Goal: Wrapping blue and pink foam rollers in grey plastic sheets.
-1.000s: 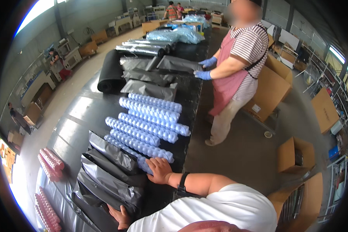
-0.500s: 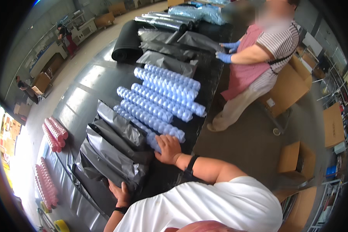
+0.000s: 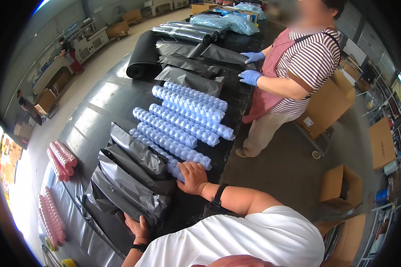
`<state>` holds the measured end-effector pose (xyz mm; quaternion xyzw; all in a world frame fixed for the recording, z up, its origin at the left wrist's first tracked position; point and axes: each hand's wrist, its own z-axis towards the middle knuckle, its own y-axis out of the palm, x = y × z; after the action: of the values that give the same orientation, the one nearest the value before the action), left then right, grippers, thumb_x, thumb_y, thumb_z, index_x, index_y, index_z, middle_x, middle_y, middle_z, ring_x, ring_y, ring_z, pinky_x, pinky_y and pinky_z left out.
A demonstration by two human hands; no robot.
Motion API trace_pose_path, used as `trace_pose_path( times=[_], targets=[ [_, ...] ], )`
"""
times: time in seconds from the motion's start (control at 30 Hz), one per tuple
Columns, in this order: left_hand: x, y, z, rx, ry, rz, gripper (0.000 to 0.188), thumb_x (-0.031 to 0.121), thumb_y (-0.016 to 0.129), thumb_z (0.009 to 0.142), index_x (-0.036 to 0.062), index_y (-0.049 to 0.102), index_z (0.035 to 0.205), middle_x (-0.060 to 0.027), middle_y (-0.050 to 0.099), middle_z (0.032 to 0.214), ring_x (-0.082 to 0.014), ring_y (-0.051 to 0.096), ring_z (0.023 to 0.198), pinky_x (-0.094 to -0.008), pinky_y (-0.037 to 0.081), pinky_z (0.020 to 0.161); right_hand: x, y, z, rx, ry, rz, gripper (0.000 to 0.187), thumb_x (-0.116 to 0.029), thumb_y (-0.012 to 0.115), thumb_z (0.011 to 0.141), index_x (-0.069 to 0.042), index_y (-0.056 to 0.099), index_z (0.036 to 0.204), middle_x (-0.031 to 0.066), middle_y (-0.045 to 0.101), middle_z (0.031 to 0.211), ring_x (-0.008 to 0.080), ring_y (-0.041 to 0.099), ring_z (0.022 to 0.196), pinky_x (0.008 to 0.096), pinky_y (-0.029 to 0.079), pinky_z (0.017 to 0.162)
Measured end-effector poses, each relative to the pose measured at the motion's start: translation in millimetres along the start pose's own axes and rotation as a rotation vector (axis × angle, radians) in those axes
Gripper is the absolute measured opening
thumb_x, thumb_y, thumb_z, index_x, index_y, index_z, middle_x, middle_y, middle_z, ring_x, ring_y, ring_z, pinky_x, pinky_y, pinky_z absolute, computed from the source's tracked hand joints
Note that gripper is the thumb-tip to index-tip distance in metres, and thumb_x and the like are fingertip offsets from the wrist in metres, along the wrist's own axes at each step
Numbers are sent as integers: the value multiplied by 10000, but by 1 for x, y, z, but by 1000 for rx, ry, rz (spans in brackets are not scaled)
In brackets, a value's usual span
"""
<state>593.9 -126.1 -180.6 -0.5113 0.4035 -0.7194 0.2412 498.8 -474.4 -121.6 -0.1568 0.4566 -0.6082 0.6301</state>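
Several dark grey plastic bags (image 3: 129, 178) lie overlapping on the black tabletop, some bulging as if filled. At their near end, my left hand (image 3: 137, 227) grips the edge of a bag, thumb apart from the partly hidden fingers. My right hand (image 3: 192, 178) curls its fingers over the near end of a light blue bubble-textured roll (image 3: 173, 165), just right of the bags. Beyond it, more blue rolls (image 3: 182, 120) lie side by side in a slanted row.
Pink bubble-textured rolls (image 3: 61, 160) lie at the left. Farther up the table are flat grey bags (image 3: 187, 80), a thick black roll (image 3: 142, 55) and clear-wrapped goods (image 3: 227, 22). Across the right edge stands a co-worker (image 3: 294, 66) in blue gloves, near cardboard boxes (image 3: 341, 187).
The view has shifted slightly. The co-worker's gloved hands have moved a little apart near the far grey bag. My hands keep their places on the bag and the blue roll.
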Motion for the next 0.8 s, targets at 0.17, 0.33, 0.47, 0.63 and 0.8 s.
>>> trace_pose_path(
  times=[0.17,0.33,0.47,0.63,0.8],
  targets=[
    [0,-1,0,-5,-28,14,897,558,486,876,-35,234,1500,-256,286,1532,-421,250,1416,-485,166,1170,-1,2,0,8,-7,-1,677,-343,743,671,-60,559,1258,85,566,1143,265,531,1035,419,382,851],
    [1,0,-1,-12,-11,7,892,529,502,867,-34,228,1501,-255,289,1529,-411,240,1425,-483,158,1174,0,-2,-2,8,-7,-12,680,-344,734,679,-59,552,1268,86,558,1135,264,524,1041,414,384,854],
    [6,-4,-3,-16,-25,13,874,466,549,855,-36,232,1497,-252,292,1528,-398,233,1434,-481,155,1176,-2,-2,-2,-11,-11,-16,695,-338,718,694,-61,528,1303,89,554,1124,268,519,1049,414,388,857],
    [16,-10,-3,18,-52,5,862,360,624,825,-36,243,1490,-252,311,1517,-390,256,1428,-483,170,1171,-21,1,16,-396,85,-277,862,-357,748,706,-1,400,1411,122,577,1133,285,529,1075,421,399,874],
    [45,-26,3,24,-74,-67,900,349,680,786,-33,258,1484,-261,359,1481,-405,309,1394,-475,215,1154,-37,-28,77,-819,376,-204,650,-288,741,685,0,517,1222,214,649,1150,362,642,1083,445,521,899]
  ],
)
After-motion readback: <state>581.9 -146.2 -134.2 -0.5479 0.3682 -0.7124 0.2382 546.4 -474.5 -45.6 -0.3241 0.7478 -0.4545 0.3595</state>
